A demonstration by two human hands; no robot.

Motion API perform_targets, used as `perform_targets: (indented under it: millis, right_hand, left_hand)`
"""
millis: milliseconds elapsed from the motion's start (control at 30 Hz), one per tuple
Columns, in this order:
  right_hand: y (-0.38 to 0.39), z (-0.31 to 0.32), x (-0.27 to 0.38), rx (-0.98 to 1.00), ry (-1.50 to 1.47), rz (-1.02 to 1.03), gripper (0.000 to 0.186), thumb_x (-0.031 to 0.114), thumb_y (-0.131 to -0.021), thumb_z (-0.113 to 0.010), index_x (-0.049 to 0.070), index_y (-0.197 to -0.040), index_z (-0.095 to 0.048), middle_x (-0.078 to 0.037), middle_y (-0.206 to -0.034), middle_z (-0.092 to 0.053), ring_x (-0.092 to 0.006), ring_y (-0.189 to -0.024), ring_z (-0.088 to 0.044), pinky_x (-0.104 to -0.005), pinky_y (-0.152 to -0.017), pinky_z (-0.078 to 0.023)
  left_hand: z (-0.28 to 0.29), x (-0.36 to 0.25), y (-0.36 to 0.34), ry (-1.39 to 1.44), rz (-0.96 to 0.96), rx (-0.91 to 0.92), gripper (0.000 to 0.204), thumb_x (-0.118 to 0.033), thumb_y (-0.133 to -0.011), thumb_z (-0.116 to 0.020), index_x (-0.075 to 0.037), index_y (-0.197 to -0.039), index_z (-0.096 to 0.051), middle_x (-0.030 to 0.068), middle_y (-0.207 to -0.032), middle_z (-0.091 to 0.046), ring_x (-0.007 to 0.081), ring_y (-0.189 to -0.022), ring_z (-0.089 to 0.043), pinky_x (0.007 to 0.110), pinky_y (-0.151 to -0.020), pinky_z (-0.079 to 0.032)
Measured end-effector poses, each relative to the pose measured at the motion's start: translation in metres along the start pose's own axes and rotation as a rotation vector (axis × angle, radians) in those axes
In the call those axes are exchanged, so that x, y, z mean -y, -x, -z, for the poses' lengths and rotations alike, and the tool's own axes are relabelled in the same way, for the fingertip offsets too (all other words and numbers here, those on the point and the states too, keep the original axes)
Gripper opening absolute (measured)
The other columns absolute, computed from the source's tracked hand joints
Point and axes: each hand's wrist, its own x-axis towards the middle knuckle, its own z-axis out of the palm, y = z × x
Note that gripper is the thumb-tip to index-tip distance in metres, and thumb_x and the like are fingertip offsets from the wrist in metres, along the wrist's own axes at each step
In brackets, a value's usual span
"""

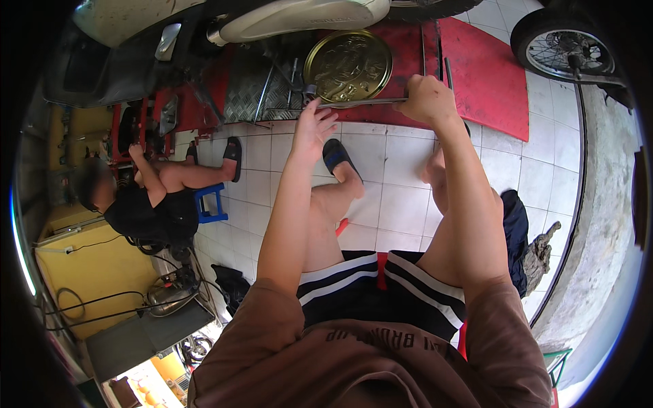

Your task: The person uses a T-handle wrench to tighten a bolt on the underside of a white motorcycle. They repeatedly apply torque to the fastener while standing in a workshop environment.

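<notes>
My right hand (428, 99) is closed around what looks like a T-handle wrench (371, 103). Its long thin shaft runs leftward, and a bar end sticks up past my fist. At the shaft's left end is my left hand (315, 129), fingers apart and reaching up, with a fingertip close to a small metal fitting (309, 91); whether it touches is unclear. Just beyond both hands lies a round gold-coloured metal tray (348, 66), holding small metal parts that I cannot make out singly. Several thin metal tools (266, 92) lie left of the tray.
A red platform (483, 75) with a patterned metal plate (248, 85) stretches across the front. Above it is a motorbike (299, 20); a spoked wheel (568, 51) stands far right. On the left, another person (153, 207) sits on a blue stool (211, 204). White tiles (401, 177) cover the floor.
</notes>
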Motion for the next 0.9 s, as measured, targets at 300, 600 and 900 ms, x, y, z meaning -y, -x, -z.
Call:
perform_targets:
  millis: [300, 600, 900]
  right_hand:
    - [-0.006, 0.011, -0.017, -0.039, -0.177, -0.120, 0.047, 0.044, -0.078, -0.068, 0.002, -0.100, -0.068, -0.020, -0.101, -0.068, -0.0334, -0.097, -0.066, -0.0419, -0.084, -0.053]
    - [-0.010, 0.012, -0.012, 0.060, -0.183, -0.172, 0.052, 0.046, -0.080, -0.066, 0.002, -0.108, -0.064, -0.019, -0.108, -0.066, -0.0344, -0.104, -0.062, -0.0427, -0.087, -0.051]
    - [-0.020, -0.001, -0.014, -0.007, -0.193, -0.142, 0.048, 0.044, -0.078, -0.067, -0.004, -0.085, -0.066, -0.020, -0.083, -0.065, -0.0337, -0.082, -0.065, -0.0424, -0.076, -0.051]
  left_hand:
    - [-0.026, 0.039, -0.087, -1.252, -0.327, -0.113, 0.024, -0.023, -0.082, -0.067, -0.003, -0.093, -0.072, 0.0153, -0.095, -0.071, 0.0274, -0.090, -0.068, 0.037, -0.080, -0.052]
    - [-0.058, 0.022, -0.098, -1.473, -0.124, -0.254, 0.032, -0.021, -0.074, -0.074, -0.003, -0.100, -0.068, 0.0186, -0.105, -0.067, 0.0327, -0.102, -0.064, 0.039, -0.085, -0.054]
    - [-0.049, 0.010, -0.105, -1.508, -0.485, -0.007, 0.023, -0.014, -0.078, -0.067, -0.003, -0.097, -0.067, 0.0197, -0.100, -0.067, 0.0343, -0.096, -0.064, 0.043, -0.083, -0.052]
